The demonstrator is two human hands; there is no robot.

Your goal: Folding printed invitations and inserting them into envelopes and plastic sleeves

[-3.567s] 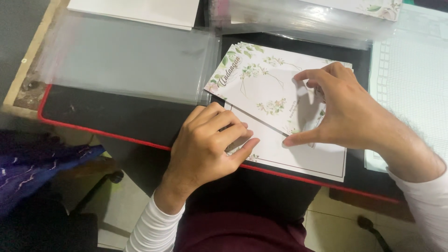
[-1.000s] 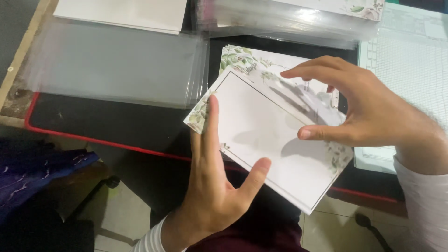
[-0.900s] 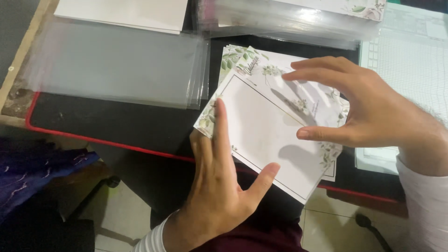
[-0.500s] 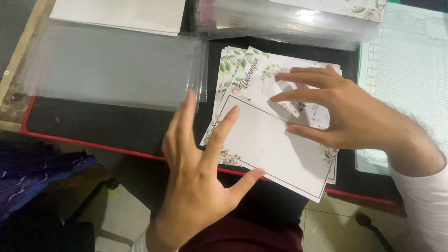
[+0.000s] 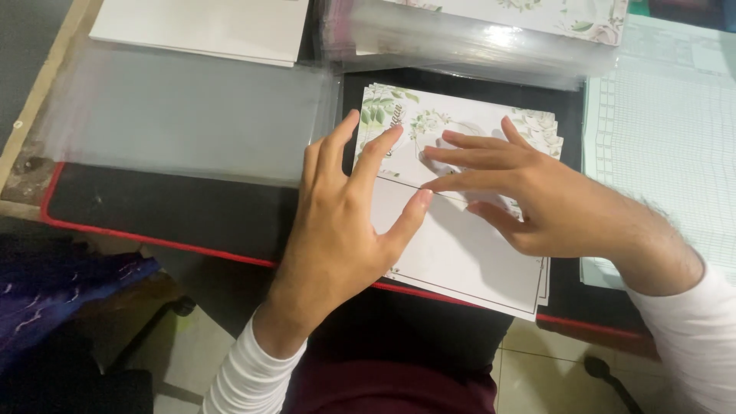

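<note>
Roughly centre frame: left hand (image 5: 337, 230) spread flat, fingers splayed, pressing on a small stack of floral-bordered cards (image 5: 460, 261); thumb tip on the top card's blank lower half. Right hand (image 5: 537, 199) also open, fingers straight and close together, laid across the same stack from the right, fingertips meeting the left hand near the fold line. Nothing pinched by either hand. Stack sits on a black desk mat with red edge (image 5: 153, 211), lower corner overhanging the mat's near edge.

Risk, as a judgement: uneven sideways push could fan the cards or slide the overhanging corner off the desk.

Just left of the left hand: clear plastic sleeves (image 5: 184, 115), flat, apparently empty. Behind: another pile of clear sleeves (image 5: 460, 38) with floral cards on top, inside or not cannot tell. Far left back: white sheets (image 5: 207, 27). Right: gridded sheet (image 5: 667, 146).
</note>
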